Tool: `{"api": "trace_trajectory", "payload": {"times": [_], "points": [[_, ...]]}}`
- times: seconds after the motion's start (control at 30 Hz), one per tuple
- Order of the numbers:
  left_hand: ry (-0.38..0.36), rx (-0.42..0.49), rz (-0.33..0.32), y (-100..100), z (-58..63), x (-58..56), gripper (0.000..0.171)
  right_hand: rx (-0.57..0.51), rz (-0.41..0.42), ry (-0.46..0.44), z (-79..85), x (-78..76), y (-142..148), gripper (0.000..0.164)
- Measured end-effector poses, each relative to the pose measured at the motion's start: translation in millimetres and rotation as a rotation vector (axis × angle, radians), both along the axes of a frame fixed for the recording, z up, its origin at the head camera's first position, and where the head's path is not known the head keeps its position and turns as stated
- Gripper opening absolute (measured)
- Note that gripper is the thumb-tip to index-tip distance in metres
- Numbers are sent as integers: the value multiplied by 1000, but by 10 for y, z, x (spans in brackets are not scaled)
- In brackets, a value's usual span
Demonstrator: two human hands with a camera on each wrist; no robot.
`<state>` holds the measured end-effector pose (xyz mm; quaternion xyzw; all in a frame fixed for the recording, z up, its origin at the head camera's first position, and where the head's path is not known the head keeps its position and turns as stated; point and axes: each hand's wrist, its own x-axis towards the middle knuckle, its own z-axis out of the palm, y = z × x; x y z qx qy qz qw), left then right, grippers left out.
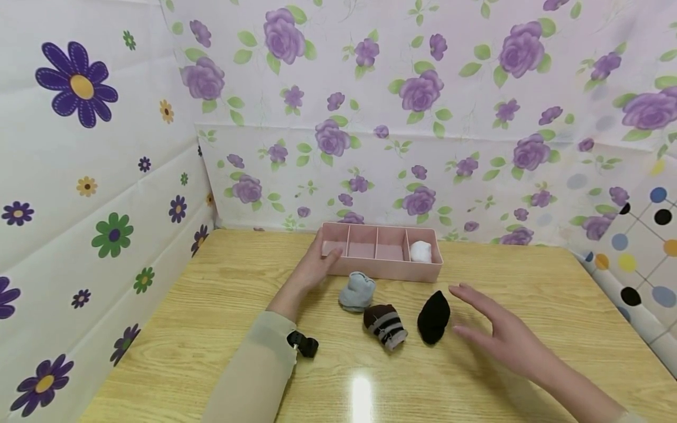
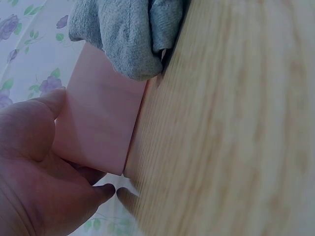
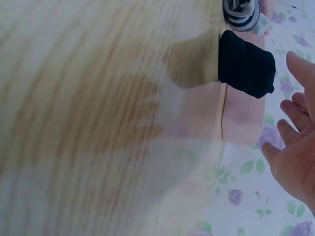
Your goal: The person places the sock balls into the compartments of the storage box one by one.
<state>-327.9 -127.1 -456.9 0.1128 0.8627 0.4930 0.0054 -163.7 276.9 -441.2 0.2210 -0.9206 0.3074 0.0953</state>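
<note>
Head view, done: one white sock [image 1: 421, 251] lies in the rightmost compartment of the pink tray [image 1: 388, 269].
Left to do: grey sock [image 1: 357, 291], striped sock [image 1: 385, 325] and black sock [image 1: 433, 317] lie on the surface [image 1: 211, 305].
Left hand [image 1: 315, 264]: fingers curled on the tray's end, holding it.
Right hand [image 1: 502, 332]: fingers spread apart, empty, black sock just to its left.

left hand [image 2: 34, 167] gripping pink box [image 2: 98, 123], grey sock [image 2: 125, 34]

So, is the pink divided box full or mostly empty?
Mostly empty. In the head view, the pink box holds only a white sock in its rightmost compartment; the three other compartments show bare pink bottoms.
</note>
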Motion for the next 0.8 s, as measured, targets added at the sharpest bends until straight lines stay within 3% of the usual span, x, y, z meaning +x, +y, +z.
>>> {"api": "trace_trajectory", "payload": {"times": [0.8], "points": [[-5, -5, -9, -5, 7, -1, 89, 8, 82, 46, -151, -71, -129, 73]]}}
